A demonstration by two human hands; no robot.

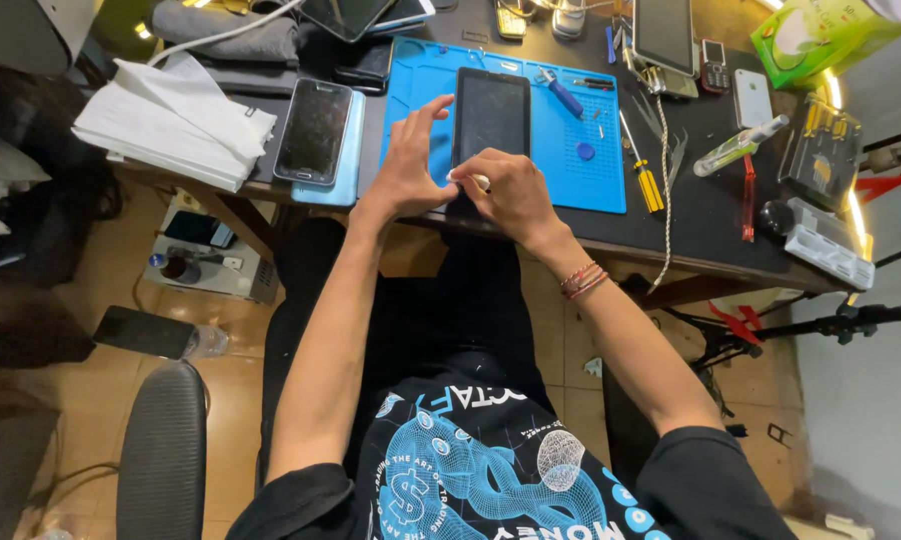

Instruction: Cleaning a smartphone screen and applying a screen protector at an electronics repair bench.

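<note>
Head camera looks straight down on a dark workbench [710,215] where a bright blue rectangular silicone work mat [570,180] lies, and on that mat rests a black flat rectangular tablet with a dark glass screen [491,112], lying lengthwise away from the person with its near short edge at the mat's front border. Both bare hands meet at that near edge. The left hand [406,165] rests just beside the tablet's lower left corner, thumb and forefinger spread apart and the other fingers raised, released rather than gripping; its palm side touches the mat's front edge. The right hand [510,192] is curled over the tablet's near edge, fingers pinched on a small whitish flat tool [469,179] whose tip shows between the two hands; what kind of tool it is cannot be told. A braided red and pale wristband [582,280] sits on the right wrist.

On the mat to the right of the tablet lie a blue-handled screwdriver [562,94] and a small blue round cap [585,151]. A yellow-handled screwdriver [648,180] lies across the mat's right border. Left of the mat, a black smartphone in a light blue case [315,132] lies face up, next to a stack of white folded paper [170,120] at the bench's left corner. To the right, well apart from the hands, lie a clear slim bottle with a white nozzle [738,147] and a white phone face down [751,98].
</note>
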